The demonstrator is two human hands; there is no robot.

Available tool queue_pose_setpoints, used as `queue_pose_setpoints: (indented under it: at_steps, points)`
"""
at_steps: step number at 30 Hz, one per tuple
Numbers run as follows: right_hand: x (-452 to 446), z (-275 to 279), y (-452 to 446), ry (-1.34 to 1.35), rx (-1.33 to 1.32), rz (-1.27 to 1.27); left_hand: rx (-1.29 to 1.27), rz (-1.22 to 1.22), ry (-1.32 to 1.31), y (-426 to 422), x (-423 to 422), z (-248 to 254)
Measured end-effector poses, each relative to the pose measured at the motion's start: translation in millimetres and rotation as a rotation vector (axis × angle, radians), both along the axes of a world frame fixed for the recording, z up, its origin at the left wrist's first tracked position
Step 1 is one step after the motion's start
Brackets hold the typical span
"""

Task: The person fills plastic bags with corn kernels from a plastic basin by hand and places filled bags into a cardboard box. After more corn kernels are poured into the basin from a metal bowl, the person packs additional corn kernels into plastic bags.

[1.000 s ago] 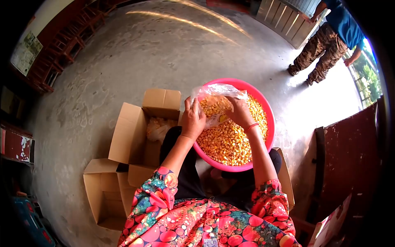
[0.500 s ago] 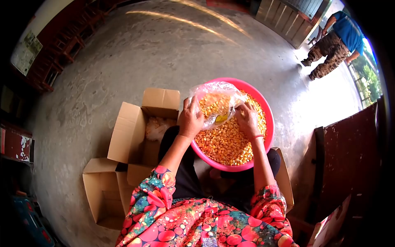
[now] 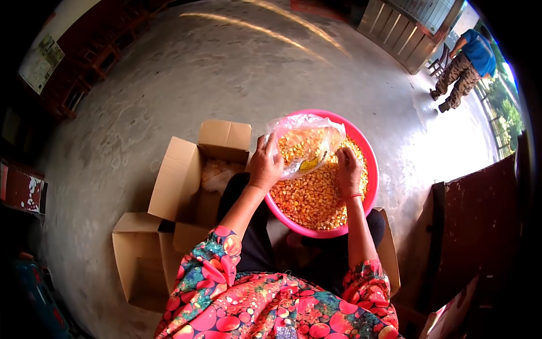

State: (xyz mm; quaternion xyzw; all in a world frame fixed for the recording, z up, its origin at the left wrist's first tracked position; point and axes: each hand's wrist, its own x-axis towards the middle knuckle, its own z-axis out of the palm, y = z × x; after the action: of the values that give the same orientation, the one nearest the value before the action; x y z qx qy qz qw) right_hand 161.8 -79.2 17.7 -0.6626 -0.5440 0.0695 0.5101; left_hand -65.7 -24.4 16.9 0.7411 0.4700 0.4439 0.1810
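Note:
A pink basin full of yellow-orange corn kernels rests at my lap. Over its far part lies a clear plastic bag with a yellow printed patch and kernels in or behind it. My left hand is closed on the bag's left edge, the thumb against the film. My right hand, a red band at its wrist, is over the kernels just right of the bag. Its fingers are curled together, and what they hold, if anything, is hidden.
Left of the basin stands an open cardboard box with a filled clear bag inside. A second open box sits nearer me. Dark red furniture is at right. A person in blue stands by the doorway.
My right hand has moved right, away from the bag's edge, and its fingers have curled in. My left hand keeps its hold. The person at the doorway has moved farther off.

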Motion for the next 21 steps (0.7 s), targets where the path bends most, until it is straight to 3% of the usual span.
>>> queue_pose_setpoints:
  at_steps: [2,4,6,8,14,18,21]
  points:
    - [10,-1,6,0.647,0.03,0.053,0.0,0.007,0.004,-1,0,1]
    - [14,16,1,1.054,0.008,0.01,-0.008,0.001,0.012,0,-1,1]
    - [26,10,7,1.295,0.077,-0.03,-0.011,-0.009,0.003,0,0,1]
    - [30,14,7,1.555,0.168,0.131,-0.015,-0.016,-0.005,0,-1,1]
    - [-37,78,22,1.557,0.126,0.49,-0.029,-0.008,0.015,1,1,-1]
    - [-76,59,49,1.509,0.003,0.5,-0.044,0.019,0.03,-1,1,5]
    - [-88,39,68,1.35,-0.024,0.316,0.001,0.014,0.003,1,1,0]
